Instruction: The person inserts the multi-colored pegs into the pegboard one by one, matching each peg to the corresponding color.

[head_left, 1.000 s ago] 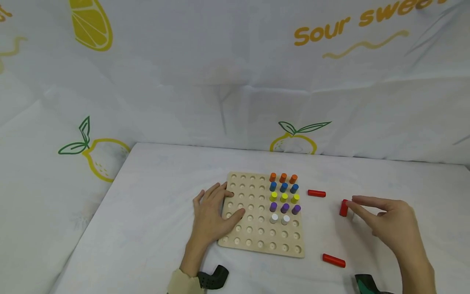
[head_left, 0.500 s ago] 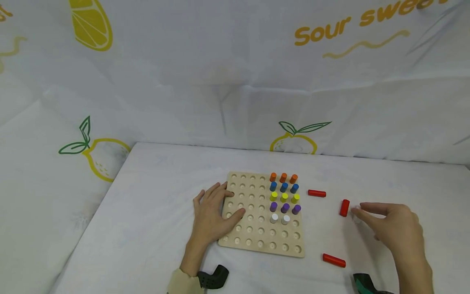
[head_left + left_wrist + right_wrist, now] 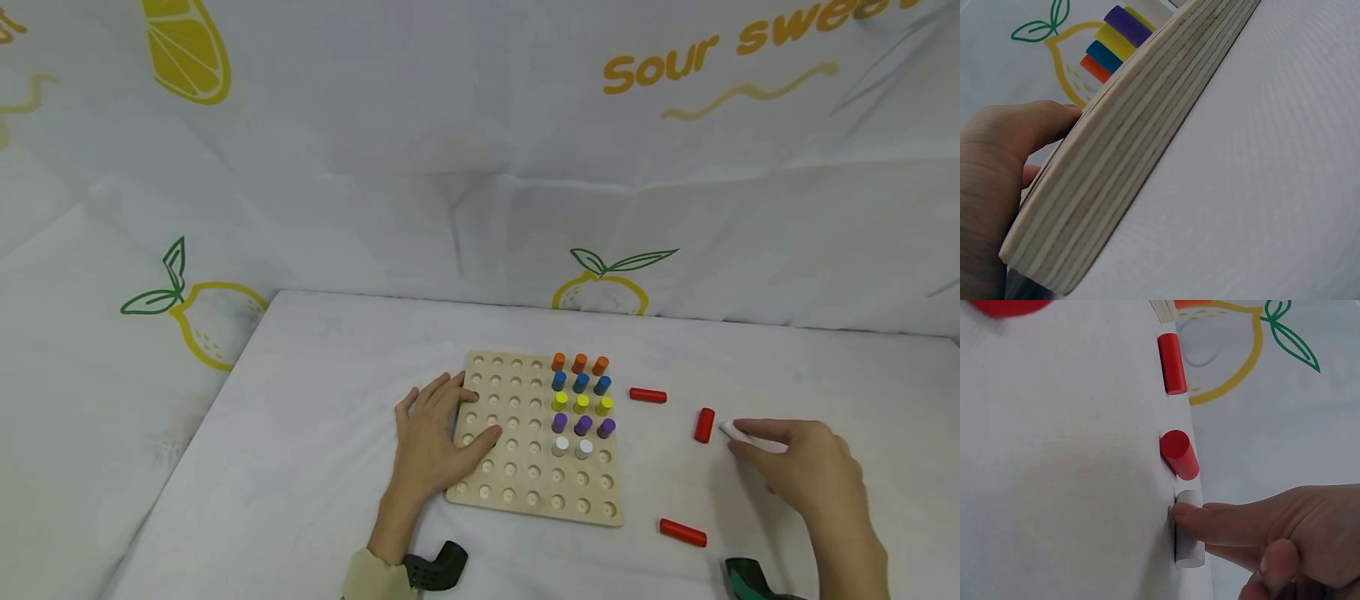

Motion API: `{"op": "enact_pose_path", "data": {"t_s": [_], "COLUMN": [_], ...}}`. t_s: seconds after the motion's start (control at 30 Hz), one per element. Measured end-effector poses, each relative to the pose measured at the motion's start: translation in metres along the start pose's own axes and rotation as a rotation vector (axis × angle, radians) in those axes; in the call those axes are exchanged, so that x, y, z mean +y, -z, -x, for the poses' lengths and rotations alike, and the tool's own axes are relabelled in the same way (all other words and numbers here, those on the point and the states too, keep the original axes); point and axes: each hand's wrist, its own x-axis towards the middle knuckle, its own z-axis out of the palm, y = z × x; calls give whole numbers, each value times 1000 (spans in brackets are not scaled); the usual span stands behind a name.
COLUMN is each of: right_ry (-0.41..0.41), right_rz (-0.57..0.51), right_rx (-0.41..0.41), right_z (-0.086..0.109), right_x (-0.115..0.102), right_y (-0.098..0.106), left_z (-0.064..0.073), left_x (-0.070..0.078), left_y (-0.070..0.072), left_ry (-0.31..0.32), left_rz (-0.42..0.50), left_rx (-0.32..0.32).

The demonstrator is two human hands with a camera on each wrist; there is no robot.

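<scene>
My left hand (image 3: 432, 442) rests at the left edge of a wooden pegboard (image 3: 545, 462), fingers spread, the thumb lying on top. In the left wrist view the thumb (image 3: 1029, 128) overlaps the board's thick striped side. Rows of orange, blue, yellow and purple pegs (image 3: 582, 425) stand in the board's right columns, with two white pegs (image 3: 583, 449) below them. Off to the right, my right hand (image 3: 810, 462) pinches a white peg (image 3: 1190, 555) between thumb and finger. The peg lies on its side, close over the cloth, beside a red peg (image 3: 703, 425).
Another red peg (image 3: 648, 395) lies just right of the board's upper corner. A third red peg (image 3: 683, 532) is nearer the front. Dark wrist mounts (image 3: 438, 567) show by both wrists. White lemon-print cloth (image 3: 420, 208) hangs behind the table.
My right hand has drawn back slightly to the right from the red peg, and the white peg now shows in its pinch. The left hand and board have stayed put.
</scene>
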Motion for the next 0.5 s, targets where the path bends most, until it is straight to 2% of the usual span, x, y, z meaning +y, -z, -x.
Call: {"op": "enact_pose_path", "data": {"t_s": [0.1, 0.33, 0.5], "right_ry": [6, 46, 65], "right_rz": [7, 21, 25], "right_rx": [3, 96, 121], "right_z": [-1, 2, 3], "right_x": [0, -6, -7], "right_y": [-2, -8, -9], "left_z": [0, 0, 0], "left_x": [0, 2, 0], "left_y": [0, 1, 0], "left_ry": [1, -9, 4], "left_rz": [-2, -9, -6], "left_rx": [-4, 3, -6]}}
